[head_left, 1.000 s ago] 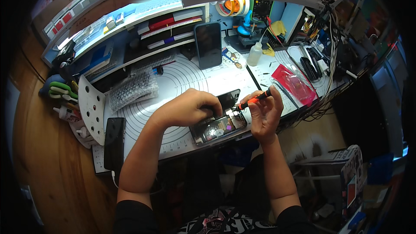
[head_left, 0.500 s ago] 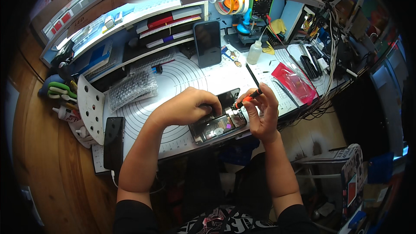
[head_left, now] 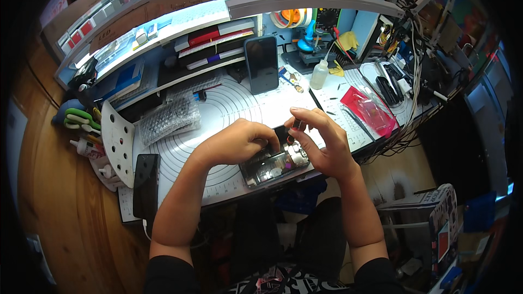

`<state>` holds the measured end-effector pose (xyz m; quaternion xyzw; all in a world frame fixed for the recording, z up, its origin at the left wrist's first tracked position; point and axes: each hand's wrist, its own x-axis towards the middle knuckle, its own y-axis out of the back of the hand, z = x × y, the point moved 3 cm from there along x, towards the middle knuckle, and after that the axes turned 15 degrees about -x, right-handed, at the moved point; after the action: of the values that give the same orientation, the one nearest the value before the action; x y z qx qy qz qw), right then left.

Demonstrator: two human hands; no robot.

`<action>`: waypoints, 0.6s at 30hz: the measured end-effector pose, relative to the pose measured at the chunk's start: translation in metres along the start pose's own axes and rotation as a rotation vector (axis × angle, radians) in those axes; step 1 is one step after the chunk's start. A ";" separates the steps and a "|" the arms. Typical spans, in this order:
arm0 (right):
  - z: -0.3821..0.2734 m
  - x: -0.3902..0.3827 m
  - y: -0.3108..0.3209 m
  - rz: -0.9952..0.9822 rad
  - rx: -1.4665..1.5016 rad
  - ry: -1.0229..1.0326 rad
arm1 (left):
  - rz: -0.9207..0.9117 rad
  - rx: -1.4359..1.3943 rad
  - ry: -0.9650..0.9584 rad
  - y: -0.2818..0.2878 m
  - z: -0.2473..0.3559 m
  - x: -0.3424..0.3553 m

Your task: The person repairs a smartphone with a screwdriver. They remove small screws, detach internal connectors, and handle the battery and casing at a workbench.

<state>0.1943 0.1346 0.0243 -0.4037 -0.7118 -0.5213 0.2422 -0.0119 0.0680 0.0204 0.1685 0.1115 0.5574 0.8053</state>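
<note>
Red and black at the fingertips: a slim black-and-red screwdriver (head_left: 291, 138) is gripped between the thumb and fingers of the right hand (head_left: 330, 149), its handle foreshortened, its lower end pointing down at the opened dark phone with bare inner parts (head_left: 267, 175). Whether the tip meets a screw, I can't tell from here.

Over on the other side, the left hand (head_left: 239, 140) has its fingers curled at the phone's far left edge, knuckles up; the fingertips are hidden, so no telling whether they pinch anything. And that phone, lying slantwise, sits near the front edge of the white work mat printed with dark rings (head_left: 220, 181), right between the two hands.

Out to the left, a black phone lying flat (head_left: 146, 185) has a white cable (head_left: 146, 230) at its near end, with crinkled clear bubble wrap (head_left: 171, 121) farther back. Straight ahead, a dark upright phone (head_left: 262, 68) leans by the shelves; to its right stands a translucent squeeze bottle (head_left: 319, 75), and farther right lies a glossy pinkish-red plastic pouch (head_left: 366, 112).
</note>
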 end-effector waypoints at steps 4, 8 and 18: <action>-0.002 0.006 0.002 -0.009 -0.083 0.018 | -0.007 0.007 -0.009 -0.001 -0.002 -0.001; -0.001 0.004 0.000 -0.017 -0.025 -0.039 | -0.006 0.024 -0.007 -0.001 0.000 0.000; 0.003 0.001 -0.001 -0.045 -0.101 -0.070 | 0.000 0.011 -0.003 -0.001 -0.002 -0.001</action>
<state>0.1933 0.1373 0.0239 -0.4173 -0.7016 -0.5474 0.1845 -0.0122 0.0674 0.0180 0.1737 0.1133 0.5565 0.8046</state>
